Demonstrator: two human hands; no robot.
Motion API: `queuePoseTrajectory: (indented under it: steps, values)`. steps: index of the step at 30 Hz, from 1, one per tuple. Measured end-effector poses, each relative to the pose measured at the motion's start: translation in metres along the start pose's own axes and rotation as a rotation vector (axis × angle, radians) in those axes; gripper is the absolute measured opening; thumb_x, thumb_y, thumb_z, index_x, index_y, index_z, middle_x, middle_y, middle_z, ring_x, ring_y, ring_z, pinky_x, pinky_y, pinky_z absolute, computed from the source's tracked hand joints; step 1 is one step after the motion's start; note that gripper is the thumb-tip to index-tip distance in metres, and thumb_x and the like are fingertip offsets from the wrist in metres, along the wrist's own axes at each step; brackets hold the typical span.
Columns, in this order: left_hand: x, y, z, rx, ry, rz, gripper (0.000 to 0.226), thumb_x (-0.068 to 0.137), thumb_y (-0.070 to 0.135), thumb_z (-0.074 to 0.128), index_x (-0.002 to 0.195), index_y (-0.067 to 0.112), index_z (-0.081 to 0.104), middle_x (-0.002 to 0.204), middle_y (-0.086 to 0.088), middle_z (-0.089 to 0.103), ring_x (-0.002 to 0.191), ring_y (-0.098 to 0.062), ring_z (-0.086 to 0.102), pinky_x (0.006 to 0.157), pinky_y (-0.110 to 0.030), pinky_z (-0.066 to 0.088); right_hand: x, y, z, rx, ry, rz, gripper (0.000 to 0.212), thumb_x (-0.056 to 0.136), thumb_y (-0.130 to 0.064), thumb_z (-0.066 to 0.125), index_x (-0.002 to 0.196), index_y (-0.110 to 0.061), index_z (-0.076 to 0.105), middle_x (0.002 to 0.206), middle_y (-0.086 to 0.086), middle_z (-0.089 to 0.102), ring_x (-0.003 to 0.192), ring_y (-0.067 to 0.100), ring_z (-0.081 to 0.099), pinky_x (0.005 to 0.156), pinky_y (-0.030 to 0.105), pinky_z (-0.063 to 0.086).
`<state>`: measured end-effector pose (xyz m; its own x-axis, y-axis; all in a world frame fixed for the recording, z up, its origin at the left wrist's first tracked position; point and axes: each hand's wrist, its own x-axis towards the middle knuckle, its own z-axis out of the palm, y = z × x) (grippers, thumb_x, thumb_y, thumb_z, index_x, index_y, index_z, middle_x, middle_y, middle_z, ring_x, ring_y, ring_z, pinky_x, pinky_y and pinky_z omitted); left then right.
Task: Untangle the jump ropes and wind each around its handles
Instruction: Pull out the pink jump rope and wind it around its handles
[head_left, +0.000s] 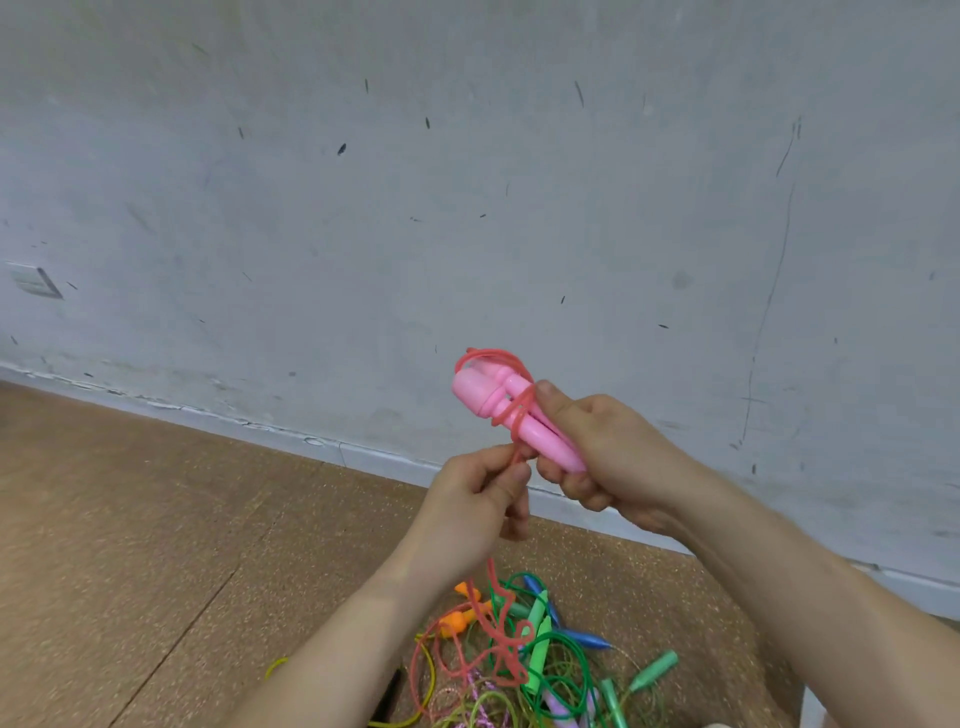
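While right hand (608, 457) grips pink handles (511, 415), left hand (483, 493) pinches rope (517, 447).

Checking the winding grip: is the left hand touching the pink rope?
Touching. The head view shows the left hand pinching the pink rope between thumb and fingers, just below the pink handles that the right hand grips.

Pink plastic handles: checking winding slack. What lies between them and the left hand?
Head view: a stretch of thin red cord, wrapped on the pink plastic handles and pinched by the left hand.
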<state>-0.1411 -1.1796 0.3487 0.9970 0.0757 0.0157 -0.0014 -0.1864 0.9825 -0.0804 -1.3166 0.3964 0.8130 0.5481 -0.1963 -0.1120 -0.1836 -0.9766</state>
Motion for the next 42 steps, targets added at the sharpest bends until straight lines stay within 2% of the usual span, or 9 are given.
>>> queuePoseTrajectory:
  steps: [4,9,13,17,20,23,26,35,42]
  values:
    - [0.004,-0.002,0.0,-0.163,-0.003,-0.144,0.014,0.1,0.016,0.047,0.105,0.006,0.056,0.069,-0.006,0.063,0.066,-0.02,0.066,0.073,-0.037,0.054,0.004,0.006,0.003,-0.143,0.159,-0.061,0.058,0.096,-0.052,0.044,0.074,-0.004,0.067,0.054,0.007,0.056,0.038,0.014,0.041,0.041,0.019,0.027]
    - [0.01,-0.013,-0.003,0.187,0.086,-0.079,0.019,0.097,0.014,0.051,0.082,0.013,0.061,0.066,-0.002,0.06,0.064,-0.015,0.058,0.068,-0.033,0.047,0.01,0.011,-0.003,-0.394,0.314,-0.069,0.06,0.102,-0.041,0.034,0.069,-0.002,0.066,0.052,0.008,0.064,0.035,0.01,0.046,0.043,0.02,0.036]
    - [0.005,-0.01,0.011,0.437,0.08,-0.001,0.021,0.1,0.025,0.044,0.084,0.024,0.058,0.062,0.008,0.054,0.063,-0.016,0.051,0.064,-0.033,0.04,0.018,0.016,-0.006,-0.498,0.444,-0.115,0.05,0.102,-0.03,0.03,0.078,0.0,0.061,0.067,0.015,0.069,0.058,0.019,0.061,0.071,0.037,0.053]
    - [-0.008,0.003,0.019,1.185,0.093,0.257,0.018,0.098,0.022,0.043,0.113,0.016,0.049,0.09,-0.005,0.065,0.082,-0.03,0.061,0.054,-0.033,0.032,0.022,0.027,0.002,-0.666,0.413,-0.175,0.021,0.088,-0.01,0.058,0.108,-0.001,0.058,0.095,0.016,0.06,0.077,0.038,0.06,0.052,0.034,0.033]
    - [-0.014,0.017,0.004,1.452,0.074,0.4,0.033,0.066,0.022,0.078,0.095,0.018,0.062,0.055,-0.002,0.059,0.046,-0.026,0.056,0.042,-0.022,0.006,0.034,0.038,-0.005,-0.922,0.367,-0.205,0.029,0.066,-0.002,0.079,0.091,0.0,0.063,0.073,0.014,0.057,0.049,0.035,0.052,0.041,0.025,0.01]
    - [-0.005,0.015,-0.02,1.395,0.025,0.599,0.031,0.054,0.028,0.086,0.074,0.024,0.062,0.047,0.0,0.051,0.037,-0.024,0.051,0.04,-0.019,0.018,0.031,0.035,-0.006,-0.904,0.276,-0.199,0.007,0.088,-0.009,0.062,0.091,-0.004,0.059,0.078,0.012,0.057,0.063,0.032,0.051,0.049,0.034,0.036]
    - [-0.005,0.017,-0.036,1.172,-0.143,0.625,0.017,0.075,0.043,0.063,0.076,0.027,0.069,0.066,0.004,0.061,0.059,-0.02,0.062,0.045,-0.025,0.042,0.022,0.034,-0.007,-1.099,0.154,-0.159,0.037,0.103,-0.03,0.034,0.073,-0.015,0.05,0.069,0.004,0.049,0.073,0.029,0.051,0.065,0.032,0.041]
    - [0.005,0.017,-0.044,0.71,-0.11,0.302,0.008,0.083,0.022,0.07,0.076,0.019,0.074,0.069,0.005,0.07,0.067,-0.003,0.061,0.065,-0.024,0.047,-0.008,0.013,0.001,-1.037,-0.148,-0.323,0.056,0.1,-0.041,0.043,0.05,-0.015,0.038,0.046,-0.001,0.037,0.043,0.011,0.032,0.048,0.027,0.028]
    - [0.009,0.016,-0.043,0.416,-0.331,0.012,0.01,0.082,0.017,0.072,0.072,0.018,0.071,0.052,-0.001,0.053,0.049,-0.008,0.044,0.05,-0.021,0.035,-0.018,0.014,-0.002,-1.036,-0.232,-0.248,0.051,0.075,-0.054,0.07,0.058,-0.009,0.054,0.049,-0.001,0.039,0.048,0.011,0.031,0.05,0.031,0.027]
